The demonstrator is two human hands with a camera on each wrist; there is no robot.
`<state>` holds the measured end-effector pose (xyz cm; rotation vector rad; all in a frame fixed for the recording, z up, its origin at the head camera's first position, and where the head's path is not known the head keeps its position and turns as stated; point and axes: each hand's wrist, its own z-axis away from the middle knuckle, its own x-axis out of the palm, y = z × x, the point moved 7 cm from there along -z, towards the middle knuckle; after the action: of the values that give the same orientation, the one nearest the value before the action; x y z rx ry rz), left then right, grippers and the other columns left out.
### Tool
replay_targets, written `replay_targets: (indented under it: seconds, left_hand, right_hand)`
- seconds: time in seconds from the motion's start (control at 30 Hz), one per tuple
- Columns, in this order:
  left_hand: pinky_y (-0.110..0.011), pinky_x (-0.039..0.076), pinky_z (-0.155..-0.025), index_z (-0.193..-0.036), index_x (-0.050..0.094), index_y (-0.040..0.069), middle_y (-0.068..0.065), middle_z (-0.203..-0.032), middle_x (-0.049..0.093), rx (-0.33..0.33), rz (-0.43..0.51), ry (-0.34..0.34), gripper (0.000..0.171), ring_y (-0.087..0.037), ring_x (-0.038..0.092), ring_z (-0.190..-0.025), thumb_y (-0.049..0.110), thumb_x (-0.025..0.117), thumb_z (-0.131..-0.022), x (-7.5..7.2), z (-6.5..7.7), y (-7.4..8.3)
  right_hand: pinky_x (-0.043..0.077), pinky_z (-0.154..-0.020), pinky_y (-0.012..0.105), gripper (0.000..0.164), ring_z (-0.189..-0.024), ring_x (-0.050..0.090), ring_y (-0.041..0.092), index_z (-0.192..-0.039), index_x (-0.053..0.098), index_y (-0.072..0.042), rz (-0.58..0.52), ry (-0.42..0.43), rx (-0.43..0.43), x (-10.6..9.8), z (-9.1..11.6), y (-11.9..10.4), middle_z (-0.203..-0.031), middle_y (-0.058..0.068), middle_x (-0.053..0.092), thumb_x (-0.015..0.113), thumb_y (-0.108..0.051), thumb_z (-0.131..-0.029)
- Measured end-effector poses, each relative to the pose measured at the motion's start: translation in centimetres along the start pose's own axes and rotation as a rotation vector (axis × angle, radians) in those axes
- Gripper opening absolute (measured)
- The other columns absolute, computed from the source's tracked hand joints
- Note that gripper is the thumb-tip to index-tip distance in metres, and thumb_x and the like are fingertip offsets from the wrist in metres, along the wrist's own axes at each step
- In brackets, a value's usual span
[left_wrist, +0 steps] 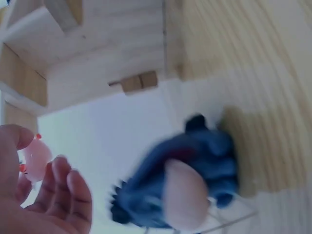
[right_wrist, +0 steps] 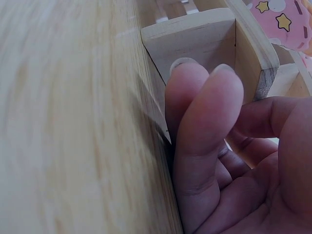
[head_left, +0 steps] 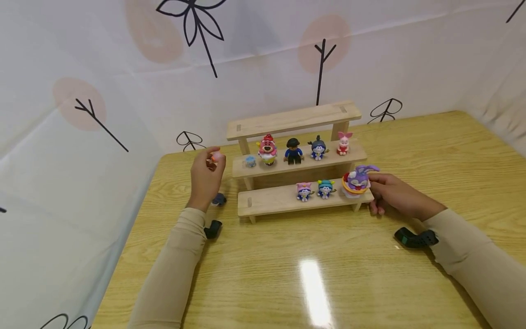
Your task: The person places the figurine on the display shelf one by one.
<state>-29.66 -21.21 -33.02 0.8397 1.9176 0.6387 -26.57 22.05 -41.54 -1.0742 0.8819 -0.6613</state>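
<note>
My left hand is raised off the left end of the wooden tiered shelf. Between thumb and fingers it pinches a small pink figurine with orange-red bits. Below it, a blue donkey figurine with a pale muzzle is on the table. My right hand is at the right end of the lowest tier, beside a purple rabbit figurine in a round base. In the right wrist view, its fingers lie against the board's end; whether they grip is unclear.
On the middle tier stand a tiny blue figurine, a pink bear, a dark-haired toy person, a grey-hooded figurine and a pink piglet. Pink-hooded and teal-hooded figurines share the lowest tier.
</note>
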Motion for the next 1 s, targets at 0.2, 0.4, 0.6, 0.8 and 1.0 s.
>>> replay_targets:
  seconds: [0.2,0.4,0.6,0.8,1.0]
  left_hand:
    - [-0.032,0.056,-0.078,-0.132,0.052,0.007,-0.013,-0.111,0.058,0.076,0.107,0.083,0.045,-0.021,0.062,-0.089,0.024,0.07,-0.095,-0.5,0.4,1.8]
    - [-0.037,0.058,-0.08,-0.121,0.06,0.005,-0.012,-0.108,0.064,0.142,0.172,0.155,0.04,-0.021,0.066,-0.091,0.024,0.076,-0.09,-1.0,0.8,3.1]
    - [-0.037,0.055,-0.076,-0.117,0.066,0.006,-0.013,-0.105,0.067,0.229,0.185,0.225,0.034,-0.022,0.065,-0.089,0.023,0.077,-0.09,-1.8,1.2,5.0]
    - [-0.038,0.054,-0.075,-0.118,0.065,0.003,-0.015,-0.104,0.067,0.298,0.158,0.2,0.033,-0.024,0.065,-0.088,0.017,0.076,-0.09,-1.7,1.7,7.2]
    - [-0.037,0.055,-0.075,-0.126,0.062,0.002,-0.013,-0.109,0.068,0.307,0.168,0.145,0.043,-0.023,0.066,-0.09,0.014,0.078,-0.088,-1.3,2.3,8.9]
  right_hand:
    - [0.054,-0.053,0.035,0.039,-0.059,0.061,0.021,-0.134,0.048,-0.008,-0.005,-0.001,0.015,0.1,-0.1,0.1,-0.072,0.012,0.065,0.028,-0.033,-0.112]
    - [0.054,-0.053,0.035,0.039,-0.059,0.061,0.021,-0.134,0.046,-0.003,0.001,-0.008,0.028,0.1,0.0,0.2,-0.073,0.013,0.065,0.025,-0.029,-0.112]
    - [0.054,-0.053,0.035,0.043,-0.059,0.06,0.021,-0.137,0.044,-0.001,0.011,-0.001,0.031,0.0,0.1,0.1,-0.073,0.013,0.064,0.026,-0.031,-0.112]
    - [0.055,-0.054,0.035,0.042,-0.058,0.06,0.02,-0.138,0.043,0.001,0.008,-0.003,0.04,0.2,0.3,0.2,-0.073,0.013,0.065,0.026,-0.028,-0.112]
    - [0.056,-0.055,0.035,0.043,-0.059,0.06,0.02,-0.139,0.042,0.001,0.022,0.0,0.021,0.1,0.4,-0.3,-0.074,0.013,0.064,0.026,-0.029,-0.112]
